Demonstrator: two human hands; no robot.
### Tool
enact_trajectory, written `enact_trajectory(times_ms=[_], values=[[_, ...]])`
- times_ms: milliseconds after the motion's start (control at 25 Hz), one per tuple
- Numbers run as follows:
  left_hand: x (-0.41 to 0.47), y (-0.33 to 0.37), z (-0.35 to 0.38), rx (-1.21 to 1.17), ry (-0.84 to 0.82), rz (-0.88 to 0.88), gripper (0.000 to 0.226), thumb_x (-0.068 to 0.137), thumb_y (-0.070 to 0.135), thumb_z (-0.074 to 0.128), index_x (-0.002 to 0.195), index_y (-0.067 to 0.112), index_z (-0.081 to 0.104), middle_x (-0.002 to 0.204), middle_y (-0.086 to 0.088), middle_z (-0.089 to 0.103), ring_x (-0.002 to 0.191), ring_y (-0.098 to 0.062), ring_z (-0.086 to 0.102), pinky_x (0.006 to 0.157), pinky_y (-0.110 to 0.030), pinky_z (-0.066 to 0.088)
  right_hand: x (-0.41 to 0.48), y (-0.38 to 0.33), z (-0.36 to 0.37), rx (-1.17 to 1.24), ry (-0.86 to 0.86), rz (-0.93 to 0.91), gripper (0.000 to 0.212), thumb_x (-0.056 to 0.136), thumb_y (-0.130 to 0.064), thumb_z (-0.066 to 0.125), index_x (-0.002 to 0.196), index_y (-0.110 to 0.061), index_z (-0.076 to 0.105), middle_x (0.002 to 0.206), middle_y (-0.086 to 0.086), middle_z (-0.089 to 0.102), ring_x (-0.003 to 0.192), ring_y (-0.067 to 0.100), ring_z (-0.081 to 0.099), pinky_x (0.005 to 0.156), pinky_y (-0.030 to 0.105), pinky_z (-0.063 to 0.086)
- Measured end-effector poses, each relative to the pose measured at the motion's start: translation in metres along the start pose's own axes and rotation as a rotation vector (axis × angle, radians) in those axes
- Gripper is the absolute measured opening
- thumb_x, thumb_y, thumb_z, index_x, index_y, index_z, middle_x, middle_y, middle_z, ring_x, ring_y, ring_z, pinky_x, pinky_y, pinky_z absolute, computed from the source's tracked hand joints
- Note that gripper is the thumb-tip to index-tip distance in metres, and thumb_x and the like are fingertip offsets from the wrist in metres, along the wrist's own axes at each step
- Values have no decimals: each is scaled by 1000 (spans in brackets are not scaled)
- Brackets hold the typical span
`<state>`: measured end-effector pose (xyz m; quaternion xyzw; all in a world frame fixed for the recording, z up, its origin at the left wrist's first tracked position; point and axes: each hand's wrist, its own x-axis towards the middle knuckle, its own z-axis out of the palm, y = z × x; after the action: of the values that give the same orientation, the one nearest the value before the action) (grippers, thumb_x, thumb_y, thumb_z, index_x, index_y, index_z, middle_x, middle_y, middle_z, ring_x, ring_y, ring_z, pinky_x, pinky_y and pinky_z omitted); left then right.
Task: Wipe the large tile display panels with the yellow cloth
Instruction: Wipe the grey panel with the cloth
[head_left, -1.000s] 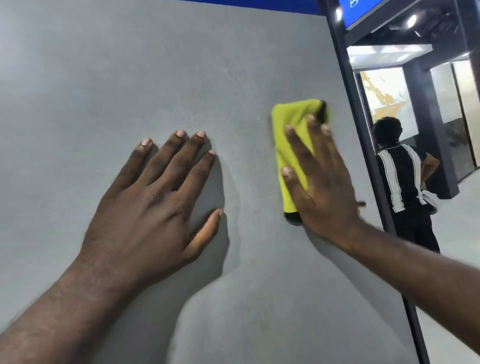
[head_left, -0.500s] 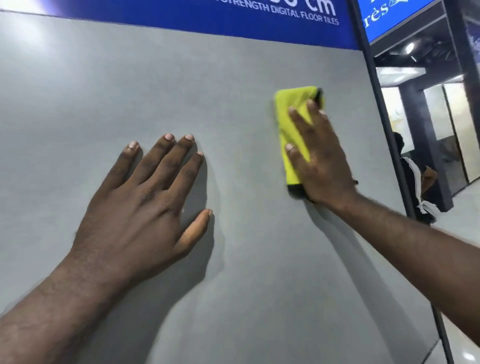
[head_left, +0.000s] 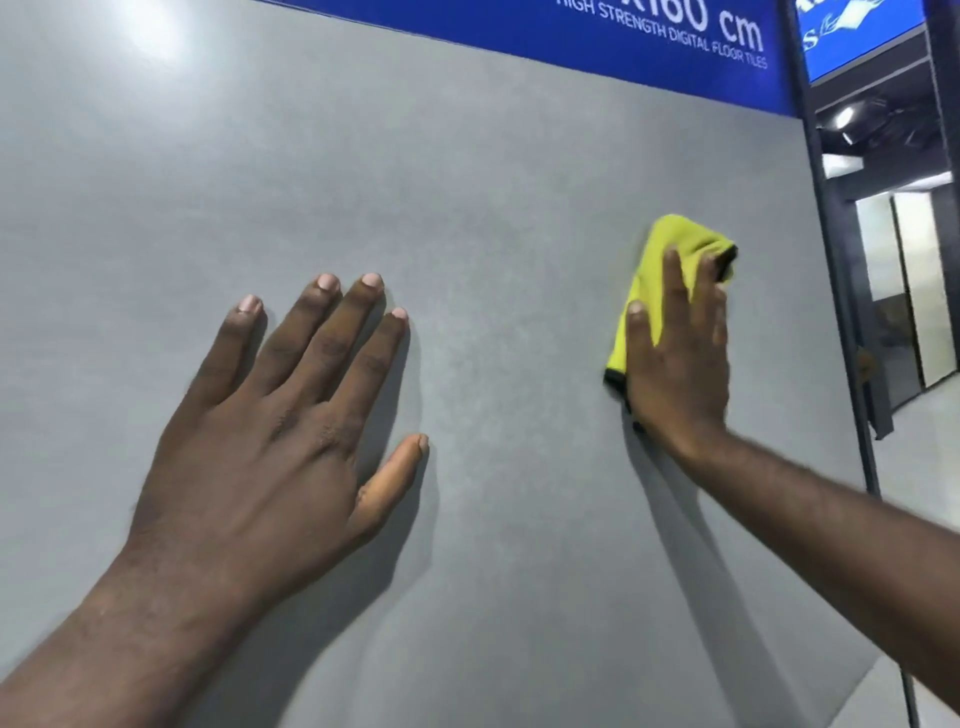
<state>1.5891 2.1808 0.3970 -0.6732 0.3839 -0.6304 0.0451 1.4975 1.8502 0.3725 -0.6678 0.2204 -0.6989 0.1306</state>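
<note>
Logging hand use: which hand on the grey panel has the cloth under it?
The right hand, by the panel's right edge; straight fingers press the yellow cloth to the tile panel. The left hand lies bare on it.

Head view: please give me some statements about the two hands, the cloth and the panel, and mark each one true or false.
1. The right hand presses the yellow cloth against the grey tile panel. True.
2. The left hand holds a second cloth. False: it lies bare on the panel, fingers spread.
3. The cloth is near the panel's left edge. False: it is near the right edge, close to the dark frame.
4. A blue sign with white letters runs above the panel. True.
</note>
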Motion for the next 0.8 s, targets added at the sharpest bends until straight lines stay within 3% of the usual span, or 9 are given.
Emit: enact_trajectory(times_ms=[120,160,200,320,360,520,560,720,800], values=[[-2,-1,0,18,-5,34,87,102,64,44,171,11,33,181,-9,21,167,-31,21,135,-60,15,-9,-43,2,-16,-112,-582,61,111,-48,42,168,-32,29,179,3,11,165,30,11,130,51,24],[-1,0,1,29,-9,43,88,102,63,44,172,11,31,182,-9,18,168,-31,19,134,-61,15,9,-58,1,-2,-104,-670,60,111,-46,45,167,-32,31,179,2,12,165,28,11,130,51,25],[-1,1,2,35,-10,46,88,103,62,42,173,10,28,182,-10,15,169,-31,16,134,-62,15,24,-67,2,14,-59,-633,59,111,-46,46,167,-32,31,179,1,14,165,28,12,130,49,24],[-3,1,4,45,-13,40,89,104,63,41,173,10,24,183,-10,13,169,-29,12,135,-62,13,15,-63,9,114,74,-143,60,109,-48,43,167,-36,31,178,1,16,164,30,17,130,49,25],[-4,0,3,46,-12,38,89,104,63,42,173,9,26,183,-10,14,169,-29,13,135,-62,13,-10,-62,10,86,64,-103,61,109,-49,42,167,-36,30,179,1,15,164,30,16,129,52,27],[-13,-8,-6,16,-24,42,88,103,62,48,171,7,32,181,-9,21,168,-28,18,135,-59,18,-37,-82,-3,32,-136,-691,60,109,-46,49,166,-35,34,178,4,18,165,28,12,126,55,30],[-19,-13,-10,9,-37,44,89,103,62,48,171,8,32,181,-8,22,168,-27,18,135,-58,18,-23,-88,-3,51,-127,-713,59,109,-46,50,165,-35,35,178,3,18,165,27,13,127,54,28],[-54,-51,-28,27,-64,3,91,101,65,48,172,12,29,182,-4,20,169,-24,17,135,-57,17,-40,-114,5,159,-24,-118,62,108,-50,43,167,-39,28,179,-2,11,165,27,11,130,48,23],[-74,-76,-37,38,-62,-17,91,101,65,48,172,13,30,182,-4,20,169,-24,17,135,-58,18,-84,-146,8,65,-60,-242,63,108,-50,42,168,-40,25,179,-1,9,165,28,9,127,53,27]])
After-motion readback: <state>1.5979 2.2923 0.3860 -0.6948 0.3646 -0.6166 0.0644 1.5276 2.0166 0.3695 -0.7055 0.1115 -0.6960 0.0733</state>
